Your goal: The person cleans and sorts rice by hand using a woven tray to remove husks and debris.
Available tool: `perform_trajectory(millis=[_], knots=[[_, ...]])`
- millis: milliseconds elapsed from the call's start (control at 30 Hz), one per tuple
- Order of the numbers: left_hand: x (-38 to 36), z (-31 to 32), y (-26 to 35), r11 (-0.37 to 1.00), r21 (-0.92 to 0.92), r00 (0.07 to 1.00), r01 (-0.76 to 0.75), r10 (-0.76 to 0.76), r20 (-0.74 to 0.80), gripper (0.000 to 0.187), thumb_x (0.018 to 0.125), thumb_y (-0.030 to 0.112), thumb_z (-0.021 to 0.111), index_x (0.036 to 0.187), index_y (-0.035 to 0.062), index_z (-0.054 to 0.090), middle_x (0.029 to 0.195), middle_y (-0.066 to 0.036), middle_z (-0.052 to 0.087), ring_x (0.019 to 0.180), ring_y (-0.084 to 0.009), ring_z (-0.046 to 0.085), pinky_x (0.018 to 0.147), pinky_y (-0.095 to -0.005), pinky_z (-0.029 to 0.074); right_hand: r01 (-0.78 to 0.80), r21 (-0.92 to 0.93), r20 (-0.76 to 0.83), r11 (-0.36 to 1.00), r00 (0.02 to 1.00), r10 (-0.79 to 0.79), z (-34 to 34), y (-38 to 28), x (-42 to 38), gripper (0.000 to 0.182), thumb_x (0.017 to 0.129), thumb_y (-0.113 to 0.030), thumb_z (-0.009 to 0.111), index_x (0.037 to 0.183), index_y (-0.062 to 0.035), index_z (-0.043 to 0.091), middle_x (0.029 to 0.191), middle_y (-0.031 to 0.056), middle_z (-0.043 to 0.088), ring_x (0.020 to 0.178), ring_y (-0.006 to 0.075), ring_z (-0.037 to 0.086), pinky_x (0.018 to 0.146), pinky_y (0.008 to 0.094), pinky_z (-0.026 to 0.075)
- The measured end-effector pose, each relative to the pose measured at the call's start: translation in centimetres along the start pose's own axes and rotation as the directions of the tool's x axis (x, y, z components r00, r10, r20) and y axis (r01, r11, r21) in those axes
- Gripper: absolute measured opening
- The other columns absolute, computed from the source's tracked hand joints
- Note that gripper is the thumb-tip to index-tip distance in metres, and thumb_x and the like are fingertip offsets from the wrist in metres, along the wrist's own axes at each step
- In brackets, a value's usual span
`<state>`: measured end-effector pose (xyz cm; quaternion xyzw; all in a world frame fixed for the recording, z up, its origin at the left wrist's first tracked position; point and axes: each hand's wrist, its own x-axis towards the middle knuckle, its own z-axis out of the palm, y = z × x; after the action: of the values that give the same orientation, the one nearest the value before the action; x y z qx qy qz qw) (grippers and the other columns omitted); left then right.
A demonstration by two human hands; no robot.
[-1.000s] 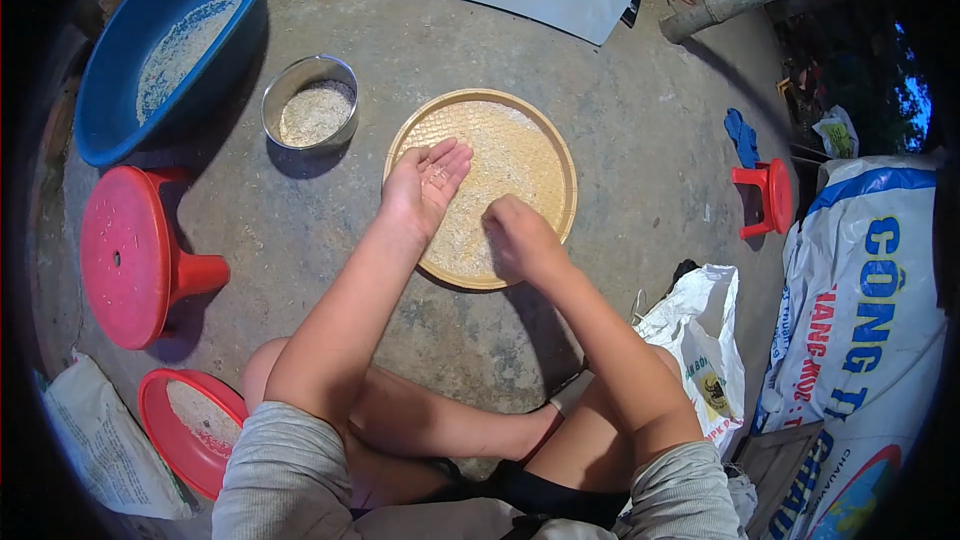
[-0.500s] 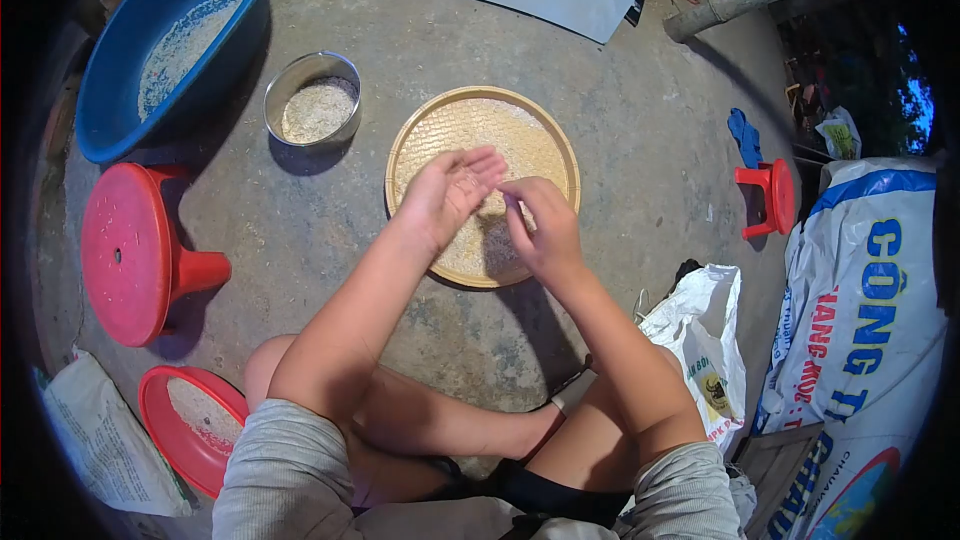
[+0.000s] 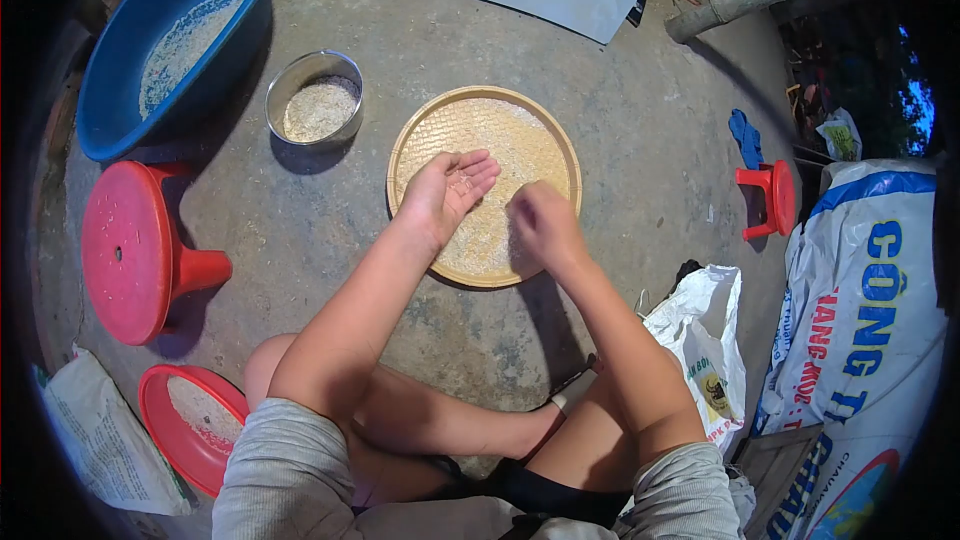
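Observation:
A round woven bamboo tray point(image 3: 490, 94) lies on the floor in front of me, with pale rice grains point(image 3: 480, 240) spread over its weave. Above its middle, my left hand point(image 3: 452, 192) is turned palm up, fingers stretched out and slightly cupped. A few small specks show on that palm, too small to name for certain. My right hand point(image 3: 547, 228) is over the tray's right part, knuckles up and fingers curled in. Its fingertips are partly hidden and a little blurred, so what they pinch, if anything, cannot be made out. The hands are apart.
A metal pot point(image 3: 316, 98) of grain stands beyond the tray to the left, near a big blue tub point(image 3: 115, 105). Red stools point(image 3: 125, 255) flank the area. A red basin point(image 3: 190, 430) sits by my left knee; white sacks point(image 3: 850, 320) stand at right.
My right hand has drawn away from the left palm, moving right and slightly down over the tray. The left hand has barely moved and stays palm up.

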<state>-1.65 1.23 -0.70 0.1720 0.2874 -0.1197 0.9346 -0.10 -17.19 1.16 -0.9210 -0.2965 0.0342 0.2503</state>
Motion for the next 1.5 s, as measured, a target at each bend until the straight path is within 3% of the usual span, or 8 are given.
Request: perform_trajectory(millis=[167,267,500,733,1033,1100,1233,1500], knots=[[-0.6,0.4,-1.2,0.971,0.227,0.989,0.075,-0.101,0.108,0.040,0.100,0.018,0.032,0.122,-0.0118,0.047,0.119,-0.023,0.055,0.112,-0.0279,0.057,0.098,-0.0371,0.049,-0.261,0.465,-0.197,0.846,0.901,0.386,-1.2,-2.3,1.0,0.018,0.080,0.003,0.065,0.097,-0.0001,0.062,0.091,0.0148,0.064,0.089,0.0272,0.065,0.078,0.0321,0.052],[-0.2,0.2,-2.1,0.984,0.171,0.992,0.045,-0.065,0.111,0.038,0.100,0.017,0.033,0.121,-0.0110,0.047,0.113,-0.020,0.057,0.108,-0.0265,0.058,0.098,-0.0357,0.049,0.241,0.182,-0.199,0.953,0.958,-0.204,-1.5,-3.2,1.0,0.028,0.080,-0.001,0.066,0.108,-0.0017,0.061,0.105,0.0161,0.063,0.094,0.0308,0.064,0.080,0.0346,0.052],[0.0,0.1,0.4,0.999,0.033,0.998,-0.010,0.008,0.059,0.038,0.098,0.013,0.032,0.124,-0.0126,0.044,0.118,-0.023,0.055,0.110,-0.0282,0.058,0.094,-0.0346,0.052,0.146,-0.045,-0.263,0.988,0.953,-0.153,-1.4,-2.1,0.5,0.036,0.078,-0.014,0.071,0.107,-0.0013,0.056,0.102,0.0150,0.058,0.094,0.0320,0.058,0.081,0.0388,0.049],[0.0,-0.1,1.9,0.991,0.018,0.991,-0.132,0.132,0.002,0.040,0.098,0.016,0.033,0.121,-0.0121,0.047,0.119,-0.023,0.054,0.112,-0.0278,0.057,0.097,-0.0344,0.050,0.026,0.164,0.496,0.986,0.862,-0.105,-1.2,-0.8,0.0,0.026,0.071,-0.010,0.074,0.092,-0.0042,0.059,0.087,0.0134,0.059,0.081,0.0294,0.061,0.073,0.0361,0.049],[0.0,-0.1,0.2,0.997,0.049,0.998,-0.053,0.052,0.016,0.040,0.098,0.016,0.033,0.121,-0.0131,0.046,0.119,-0.024,0.054,0.112,-0.0281,0.057,0.097,-0.0346,0.050,-0.010,0.018,0.124,1.000,0.992,0.008,-1.5,1.0,0.5,0.011,0.076,-0.002,0.068,0.084,0.0001,0.062,0.082,0.0127,0.063,0.073,0.0225,0.065,0.067,0.0315,0.052],[0.0,0.0,-0.7,0.988,0.155,0.998,0.026,-0.035,0.056,0.039,0.098,0.016,0.033,0.120,-0.0131,0.047,0.115,-0.022,0.054,0.109,-0.0271,0.057,0.096,-0.0349,0.050,-0.088,0.246,-0.080,0.965,0.991,0.111,-1.3,-0.1,0.7,0.009,0.081,-0.004,0.065,0.089,-0.0003,0.064,0.087,0.0147,0.064,0.078,0.0262,0.066,0.069,0.0337,0.052],[-0.2,0.1,-1.1,0.973,0.220,0.993,0.074,-0.093,0.079,0.038,0.098,0.015,0.033,0.120,-0.0130,0.048,0.113,-0.022,0.056,0.101,-0.0250,0.059,0.087,-0.0343,0.054,-0.018,0.474,-0.047,0.880,0.998,0.046,-1.9,-2.4,1.0,0.013,0.085,-0.005,0.063,0.097,-0.0002,0.065,0.092,0.0112,0.067,0.081,0.0204,0.067,0.073,0.0326,0.053],[0.0,0.2,1.2,0.983,0.182,0.999,-0.028,0.020,0.047,0.035,0.098,0.013,0.034,0.113,-0.0127,0.052,0.104,-0.019,0.057,0.093,-0.0216,0.059,0.085,-0.0302,0.053,-0.357,0.693,0.088,0.627,0.904,0.418,-0.7,-0.1,0.7,0.018,0.091,-0.015,0.061,0.101,-0.0017,0.065,0.088,0.0034,0.067,0.079,0.0087,0.060,0.070,0.0235,0.048]])
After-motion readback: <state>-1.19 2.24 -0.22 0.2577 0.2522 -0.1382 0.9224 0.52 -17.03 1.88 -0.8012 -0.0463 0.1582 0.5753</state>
